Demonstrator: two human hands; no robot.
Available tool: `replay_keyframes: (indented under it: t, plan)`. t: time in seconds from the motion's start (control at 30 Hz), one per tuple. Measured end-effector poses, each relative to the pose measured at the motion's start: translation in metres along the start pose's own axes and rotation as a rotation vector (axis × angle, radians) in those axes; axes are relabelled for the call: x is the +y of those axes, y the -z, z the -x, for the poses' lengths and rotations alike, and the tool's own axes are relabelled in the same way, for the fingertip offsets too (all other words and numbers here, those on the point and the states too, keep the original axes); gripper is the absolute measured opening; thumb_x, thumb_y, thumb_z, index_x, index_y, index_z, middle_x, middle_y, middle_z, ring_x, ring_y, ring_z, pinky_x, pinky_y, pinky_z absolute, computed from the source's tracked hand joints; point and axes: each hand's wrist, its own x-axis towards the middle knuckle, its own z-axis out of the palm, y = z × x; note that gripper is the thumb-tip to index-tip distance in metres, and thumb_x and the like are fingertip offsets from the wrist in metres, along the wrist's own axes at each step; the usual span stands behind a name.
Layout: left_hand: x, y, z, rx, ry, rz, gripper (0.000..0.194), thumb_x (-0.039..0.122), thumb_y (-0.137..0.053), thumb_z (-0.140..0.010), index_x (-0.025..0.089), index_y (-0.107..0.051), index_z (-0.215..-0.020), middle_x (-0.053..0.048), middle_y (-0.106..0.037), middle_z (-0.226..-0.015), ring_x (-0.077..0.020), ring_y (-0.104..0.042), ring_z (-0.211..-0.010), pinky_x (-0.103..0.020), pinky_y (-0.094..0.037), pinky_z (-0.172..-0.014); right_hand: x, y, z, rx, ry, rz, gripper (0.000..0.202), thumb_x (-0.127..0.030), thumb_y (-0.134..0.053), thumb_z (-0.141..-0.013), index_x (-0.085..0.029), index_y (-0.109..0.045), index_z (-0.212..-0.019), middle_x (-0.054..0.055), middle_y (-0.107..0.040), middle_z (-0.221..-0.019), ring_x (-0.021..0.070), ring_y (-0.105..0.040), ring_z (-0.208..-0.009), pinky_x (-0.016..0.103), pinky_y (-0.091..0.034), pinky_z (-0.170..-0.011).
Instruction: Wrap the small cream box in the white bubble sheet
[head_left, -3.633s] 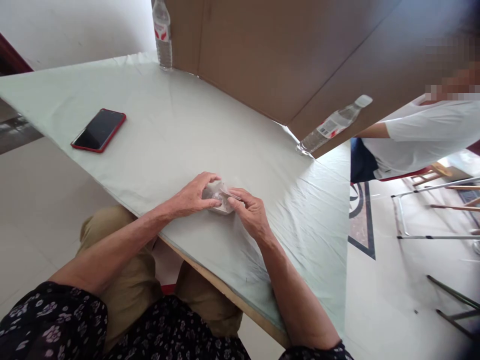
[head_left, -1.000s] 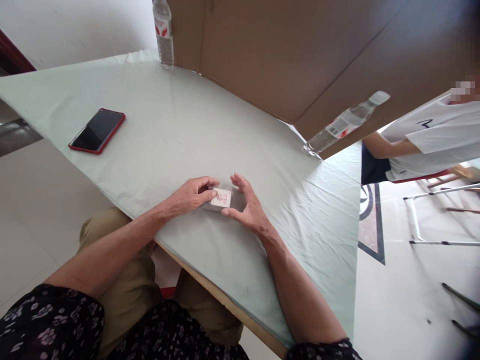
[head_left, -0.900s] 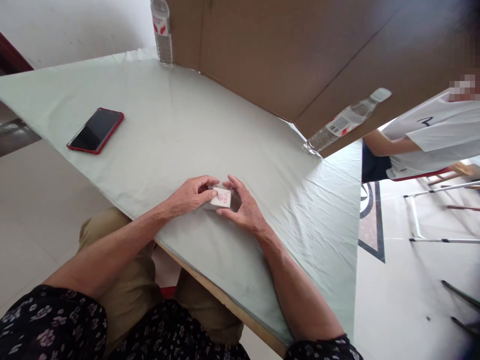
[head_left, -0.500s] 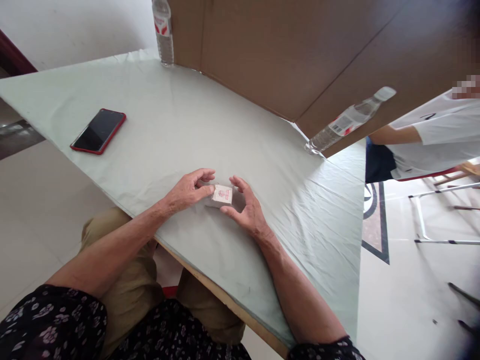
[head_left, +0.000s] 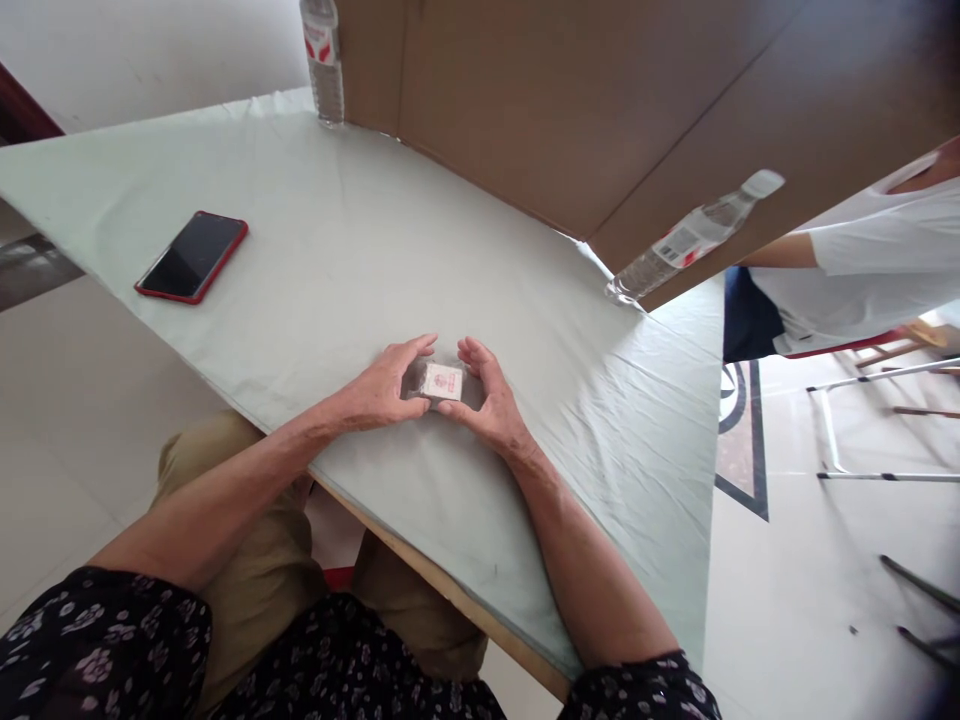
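A small white pack with red print, looking like a deck of cards (head_left: 444,382), lies on the pale green tablecloth near the front edge. Grey, partly see-through patches show at its sides; I cannot tell whether they are wrapping or shadow. My left hand (head_left: 394,382) curves around its left side, thumb and fingers apart. On the right, my right hand (head_left: 491,400) mirrors it, fingers bent and apart from the thumb. Both thumb tips come close together at the pack's near edge. Neither hand visibly grips it.
A phone in a red case (head_left: 193,256) lies at the left. A brown board (head_left: 525,110) stands across the back, with a water bottle (head_left: 324,70) at its left and another bottle (head_left: 694,240) at its right. Beyond, a person in a white shirt (head_left: 885,255) sits.
My left thumb has moved off the pack's corner down to its near edge, towards my right thumb. Both hands sit more closely around the pack. The view has shifted slightly.
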Motion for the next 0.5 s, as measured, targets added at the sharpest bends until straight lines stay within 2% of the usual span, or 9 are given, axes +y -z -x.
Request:
replay_keyframes:
  t: [0.13, 0.2, 0.33, 0.43, 0.5]
  plan:
    - [0.001, -0.003, -0.002, 0.0, 0.002, 0.021, 0.09, 0.031, -0.066, -0.076, 0.017, -0.031, -0.158, -0.016, -0.058, -0.142, -0.0309, -0.056, -0.126, -0.044, -0.048, -0.103, 0.0, -0.006, -0.001, -0.017, 0.049, -0.004, 0.087, -0.056, -0.079, -0.078, -0.028, -0.041, -0.151, 0.013, -0.066, -0.132, 0.0286, -0.064, -0.121, 0.049, -0.048, -0.106]
    - [0.001, -0.004, -0.002, 0.012, -0.012, 0.011, 0.088, 0.03, -0.065, -0.077, 0.018, -0.032, -0.158, -0.013, -0.061, -0.136, -0.0274, -0.06, -0.118, -0.039, -0.05, -0.097, 0.0, -0.008, 0.002, 0.004, 0.065, 0.025, 0.078, -0.051, -0.076, -0.082, -0.028, -0.044, -0.149, 0.011, -0.069, -0.126, 0.0265, -0.067, -0.113, 0.047, -0.05, -0.103]
    - [-0.001, -0.005, -0.002, 0.029, -0.046, -0.01, 0.087, 0.027, -0.064, -0.075, 0.02, -0.034, -0.157, -0.011, -0.062, -0.135, -0.0258, -0.061, -0.116, -0.038, -0.051, -0.098, -0.003, -0.011, 0.007, 0.073, 0.104, 0.15, 0.07, -0.047, -0.076, -0.082, -0.028, -0.051, -0.144, 0.012, -0.068, -0.133, 0.03, -0.063, -0.123, 0.051, -0.045, -0.111]
    - [-0.003, -0.002, -0.002, 0.011, -0.057, 0.011, 0.09, 0.032, -0.065, -0.074, 0.017, -0.034, -0.158, -0.016, -0.055, -0.145, -0.0314, -0.053, -0.131, -0.045, -0.045, -0.109, -0.005, -0.008, 0.009, 0.089, 0.12, 0.183, 0.072, -0.055, -0.076, -0.081, -0.028, -0.052, -0.144, 0.013, -0.06, -0.146, 0.0325, -0.054, -0.136, 0.054, -0.04, -0.115]
    - [-0.004, 0.002, -0.001, 0.0, -0.049, 0.004, 0.092, 0.034, -0.066, -0.074, 0.015, -0.033, -0.158, -0.018, -0.049, -0.153, -0.0347, -0.046, -0.139, -0.049, -0.039, -0.115, -0.006, -0.004, 0.009, 0.122, 0.119, 0.147, 0.065, -0.058, -0.07, -0.085, -0.028, -0.055, -0.141, 0.012, -0.055, -0.152, 0.0316, -0.049, -0.142, 0.054, -0.04, -0.116]
